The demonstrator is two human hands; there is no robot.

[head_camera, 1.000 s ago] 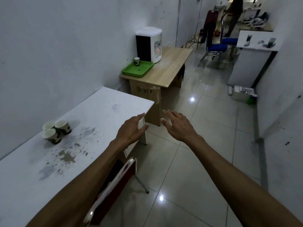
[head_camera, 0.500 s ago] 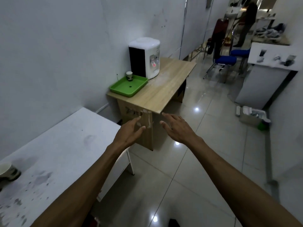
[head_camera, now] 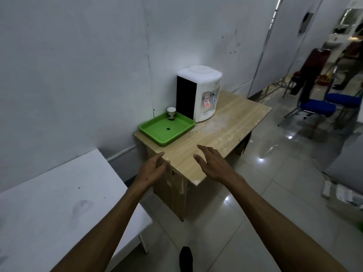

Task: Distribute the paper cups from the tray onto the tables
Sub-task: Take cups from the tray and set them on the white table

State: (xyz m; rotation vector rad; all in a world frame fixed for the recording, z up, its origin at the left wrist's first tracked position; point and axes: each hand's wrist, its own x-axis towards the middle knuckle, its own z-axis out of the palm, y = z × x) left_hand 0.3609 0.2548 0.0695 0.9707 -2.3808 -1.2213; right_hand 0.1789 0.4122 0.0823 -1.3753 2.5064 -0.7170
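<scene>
Closer now than a moment ago, the wooden table with the pale laminate top (head_camera: 225, 132) fills the middle of the view, and the three cups on the white table are out of sight. Both hands reach out over its near corner, empty. The left hand (head_camera: 152, 169) has its fingers (head_camera: 160, 155) straight and loosely together, thumb a little apart, hovering at the table's near edge; whether it touches the wood I cannot tell. The right hand (head_camera: 214, 165) has its fingers (head_camera: 204, 149) spread and relaxed, palm down, above the tabletop.

Beyond them, at the far left corner of the wood, lies the shallow green plastic tray (head_camera: 155, 132). One small patterned paper cup (head_camera: 171, 113) stands upright in the tray's back corner, well apart from both hands. Just beside the tray sits a white countertop water dispenser with a black side panel (head_camera: 198, 95). To the left, the white rectangular table (head_camera: 49, 209) stands near the wooden one. Blue-seated metal chairs (head_camera: 318, 107) stand on the glossy tiled floor (head_camera: 275, 183) farther back.
</scene>
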